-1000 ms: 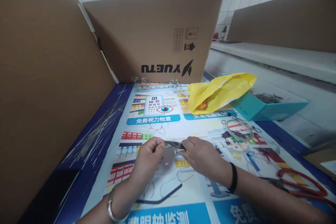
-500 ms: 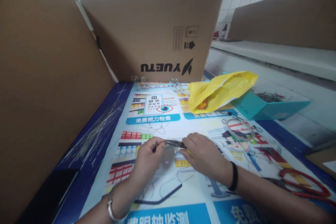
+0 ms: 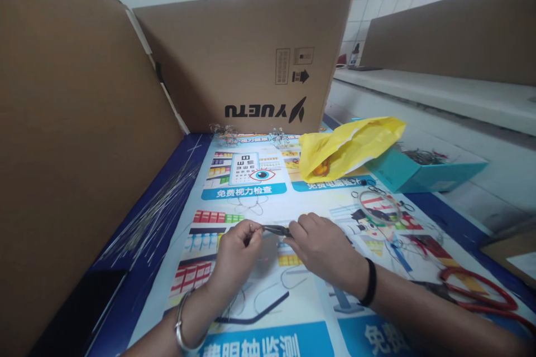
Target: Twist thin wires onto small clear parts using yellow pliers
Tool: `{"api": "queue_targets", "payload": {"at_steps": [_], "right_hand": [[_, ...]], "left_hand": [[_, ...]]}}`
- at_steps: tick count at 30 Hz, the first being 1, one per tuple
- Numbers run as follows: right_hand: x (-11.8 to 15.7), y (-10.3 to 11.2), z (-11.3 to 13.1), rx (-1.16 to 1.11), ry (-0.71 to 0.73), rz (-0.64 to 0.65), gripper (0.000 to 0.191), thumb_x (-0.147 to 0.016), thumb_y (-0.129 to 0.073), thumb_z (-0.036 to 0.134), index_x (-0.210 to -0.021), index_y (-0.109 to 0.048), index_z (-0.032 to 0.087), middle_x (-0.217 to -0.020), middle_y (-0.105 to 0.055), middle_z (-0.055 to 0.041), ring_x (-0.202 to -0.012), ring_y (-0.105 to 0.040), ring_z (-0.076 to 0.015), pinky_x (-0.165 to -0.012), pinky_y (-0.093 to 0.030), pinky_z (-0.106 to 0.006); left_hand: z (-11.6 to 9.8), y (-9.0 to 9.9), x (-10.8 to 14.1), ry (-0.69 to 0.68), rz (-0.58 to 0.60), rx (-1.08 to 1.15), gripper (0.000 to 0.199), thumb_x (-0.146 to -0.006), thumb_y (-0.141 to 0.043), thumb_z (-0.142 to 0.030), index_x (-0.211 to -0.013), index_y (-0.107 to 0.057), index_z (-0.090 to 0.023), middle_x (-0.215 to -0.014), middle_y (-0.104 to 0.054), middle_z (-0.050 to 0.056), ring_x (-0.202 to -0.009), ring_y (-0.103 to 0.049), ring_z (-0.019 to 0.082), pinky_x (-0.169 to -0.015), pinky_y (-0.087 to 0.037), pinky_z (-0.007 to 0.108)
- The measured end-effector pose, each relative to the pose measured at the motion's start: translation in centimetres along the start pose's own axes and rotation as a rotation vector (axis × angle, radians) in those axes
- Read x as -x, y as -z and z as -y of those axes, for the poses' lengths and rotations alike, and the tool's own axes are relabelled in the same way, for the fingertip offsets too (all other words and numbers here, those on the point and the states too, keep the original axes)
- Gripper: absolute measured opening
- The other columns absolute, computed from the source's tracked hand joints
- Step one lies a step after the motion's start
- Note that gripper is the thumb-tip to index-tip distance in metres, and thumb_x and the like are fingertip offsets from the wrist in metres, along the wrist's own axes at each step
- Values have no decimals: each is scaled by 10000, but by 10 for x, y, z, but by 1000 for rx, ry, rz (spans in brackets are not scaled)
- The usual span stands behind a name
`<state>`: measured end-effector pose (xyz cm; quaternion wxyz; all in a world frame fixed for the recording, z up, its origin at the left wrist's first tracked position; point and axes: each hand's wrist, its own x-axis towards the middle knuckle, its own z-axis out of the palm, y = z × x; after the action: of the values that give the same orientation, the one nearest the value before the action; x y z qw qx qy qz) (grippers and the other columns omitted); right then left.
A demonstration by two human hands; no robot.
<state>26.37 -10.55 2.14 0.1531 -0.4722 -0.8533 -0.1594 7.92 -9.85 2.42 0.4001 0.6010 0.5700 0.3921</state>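
The dark-jawed pliers [image 3: 276, 230] sit between your hands, over the middle of the printed sheet [image 3: 307, 307], tips pointing left. Your right hand [image 3: 320, 245] is closed around their handles. Your left hand [image 3: 238, 251] has thumb and forefinger pinched together at the tips; whatever lies between them is too small to tell. Near you, below the pliers, are bent wires [image 3: 272, 295]. To your right lies a red-handled tool [image 3: 477, 290]; farther off, a yellow bag [image 3: 352, 148] rests beside a teal box [image 3: 444, 175]. Straight wires [image 3: 151, 212] lie to your left.
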Motion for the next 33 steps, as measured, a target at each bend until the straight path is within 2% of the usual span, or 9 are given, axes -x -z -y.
{"api": "queue_targets", "payload": {"at_steps": [6, 14, 18, 22, 26, 33], "right_hand": [[1, -2, 1, -87, -41, 59, 148, -862, -478, 312, -789, -515, 189, -739, -550, -33, -706, -493, -177, -585, -299, -272], [1, -3, 0, -491, -155, 218, 142, -870, -452, 321, -843, -504, 191, -791, -601, -9, -720, -557, -136, -614, -374, -226], [0, -4, -3, -565, -178, 243, 169, -879, -427, 332, -806, -492, 193, -766, -590, -7, -684, -546, -133, -591, -374, -223], [-1, 0, -4, -506, -171, 219, 180, -880, -426, 341, -835, -508, 186, -793, -583, -26, -730, -541, -148, -629, -385, -239], [-2, 3, -2, -317, -124, 144, 163, -855, -479, 332, -837, -525, 176, -813, -566, -44, -779, -514, -175, -669, -375, -274], [-1, -1, 1, -82, -67, 61, 161, -854, -490, 337, -808, -513, 185, -772, -540, -44, -742, -473, -195, -639, -318, -299]], "left_hand": [[-4, 0, 2, 14, -13, 30, 133, -730, -503, -263, -681, -590, -175, -464, -466, -57, -351, -361, 73, -372, -283, 181], [2, 1, -2, 70, 29, 188, 145, -730, -543, -308, -723, -586, -170, -476, -432, -74, -356, -330, 53, -361, -264, 162], [5, 0, -3, 89, 69, 220, 189, -756, -528, -344, -759, -583, -163, -469, -427, -71, -350, -321, 53, -349, -264, 162], [5, 0, -3, 88, 61, 204, 184, -750, -533, -339, -732, -582, -162, -477, -438, -64, -348, -334, 51, -349, -269, 158], [5, 0, -4, 102, 34, 210, 183, -740, -537, -344, -714, -576, -168, -469, -420, -70, -346, -324, 56, -342, -266, 159], [2, 0, -3, 15, -18, 44, 144, -732, -515, -285, -686, -594, -175, -483, -461, -61, -358, -359, 65, -381, -292, 175]]}}
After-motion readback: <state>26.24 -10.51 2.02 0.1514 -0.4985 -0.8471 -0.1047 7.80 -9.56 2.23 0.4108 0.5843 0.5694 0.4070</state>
